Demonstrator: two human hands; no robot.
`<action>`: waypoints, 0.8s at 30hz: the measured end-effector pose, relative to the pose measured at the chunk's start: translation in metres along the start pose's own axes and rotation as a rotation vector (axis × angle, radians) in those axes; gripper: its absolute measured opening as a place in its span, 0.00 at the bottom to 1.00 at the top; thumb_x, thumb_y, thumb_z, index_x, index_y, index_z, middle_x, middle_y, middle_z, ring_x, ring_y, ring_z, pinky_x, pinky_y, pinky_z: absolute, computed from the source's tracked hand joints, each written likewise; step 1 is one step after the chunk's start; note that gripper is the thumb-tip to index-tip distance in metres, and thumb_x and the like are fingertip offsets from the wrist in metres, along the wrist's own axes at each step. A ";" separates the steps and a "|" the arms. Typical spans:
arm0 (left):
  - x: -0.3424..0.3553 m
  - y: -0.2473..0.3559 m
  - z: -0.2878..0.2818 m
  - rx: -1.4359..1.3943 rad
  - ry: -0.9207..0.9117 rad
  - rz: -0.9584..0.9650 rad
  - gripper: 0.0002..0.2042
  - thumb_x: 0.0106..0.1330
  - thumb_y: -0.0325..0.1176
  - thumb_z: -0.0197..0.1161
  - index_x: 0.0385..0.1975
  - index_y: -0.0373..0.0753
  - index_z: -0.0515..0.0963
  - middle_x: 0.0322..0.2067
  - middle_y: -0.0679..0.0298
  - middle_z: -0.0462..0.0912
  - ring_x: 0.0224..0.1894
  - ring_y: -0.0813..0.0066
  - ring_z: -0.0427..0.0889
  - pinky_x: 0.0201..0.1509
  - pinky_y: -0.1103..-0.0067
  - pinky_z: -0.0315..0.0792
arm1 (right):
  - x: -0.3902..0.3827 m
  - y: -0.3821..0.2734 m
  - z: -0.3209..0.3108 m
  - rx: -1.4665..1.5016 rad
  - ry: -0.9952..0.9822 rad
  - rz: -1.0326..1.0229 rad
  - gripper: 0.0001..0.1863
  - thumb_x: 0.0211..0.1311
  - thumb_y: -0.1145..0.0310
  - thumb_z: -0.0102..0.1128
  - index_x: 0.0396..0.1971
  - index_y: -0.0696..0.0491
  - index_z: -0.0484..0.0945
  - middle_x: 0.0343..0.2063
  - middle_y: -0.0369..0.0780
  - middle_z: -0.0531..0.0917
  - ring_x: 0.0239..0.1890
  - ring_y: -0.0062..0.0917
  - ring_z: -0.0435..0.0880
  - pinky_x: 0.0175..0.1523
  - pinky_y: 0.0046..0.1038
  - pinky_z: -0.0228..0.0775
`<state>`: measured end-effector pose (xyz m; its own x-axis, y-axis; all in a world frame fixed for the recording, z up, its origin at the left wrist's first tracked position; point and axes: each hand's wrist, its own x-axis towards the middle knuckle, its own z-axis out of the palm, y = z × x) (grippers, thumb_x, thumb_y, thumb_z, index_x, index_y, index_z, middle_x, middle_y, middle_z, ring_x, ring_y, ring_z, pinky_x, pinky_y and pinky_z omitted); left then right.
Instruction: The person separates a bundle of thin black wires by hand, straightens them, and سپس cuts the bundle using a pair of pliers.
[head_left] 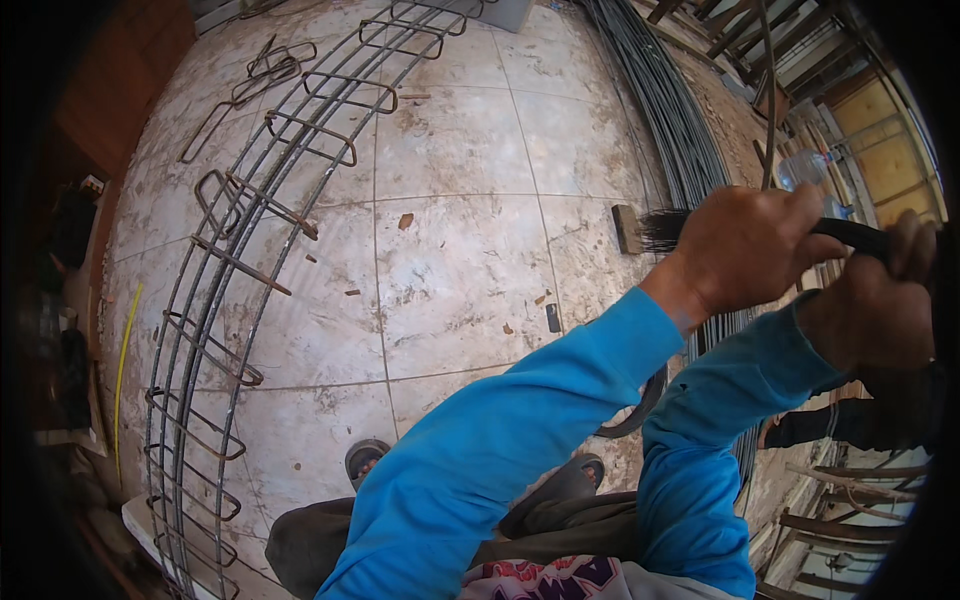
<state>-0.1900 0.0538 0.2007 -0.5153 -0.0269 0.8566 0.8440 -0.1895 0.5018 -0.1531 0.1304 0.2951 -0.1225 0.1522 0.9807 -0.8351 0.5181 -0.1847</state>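
My left hand (745, 245) grips a bundle of thin dark tie wire (855, 234) at the right, its fingers wrapped round it and the frayed ends showing left of my fist. My right hand (875, 310) is closed on the same bundle farther right, close to the rim of the view. A small block (628, 229) lies just beside the frayed ends. Behind my hands runs a long stack of straight steel rods (665, 120), and a dark coil (640, 410) shows below my left forearm.
A long rebar cage (300, 150) with stirrups lies along the left, loose bent bars (265, 70) beside it. A yellow strip (129, 340) lies near the left wall. My sandalled feet stand on the dirty tiled floor (450, 260). Wooden pieces and a water jug (802, 170) are at upper right.
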 end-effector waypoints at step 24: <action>-0.064 0.004 0.006 0.030 -0.046 -0.004 0.15 0.60 0.44 0.61 0.26 0.39 0.68 0.16 0.60 0.71 0.19 0.61 0.77 0.20 0.71 0.70 | -0.027 -0.026 -0.029 0.704 -0.114 0.358 0.22 0.68 0.46 0.43 0.31 0.53 0.67 0.15 0.30 0.59 0.11 0.12 0.52 0.13 0.16 0.47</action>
<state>-0.1530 0.0608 0.1483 -0.5122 0.0190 0.8586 0.8461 -0.1604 0.5083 -0.1127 0.1368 0.2715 -0.4699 0.1018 0.8768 -0.8724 -0.2048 -0.4438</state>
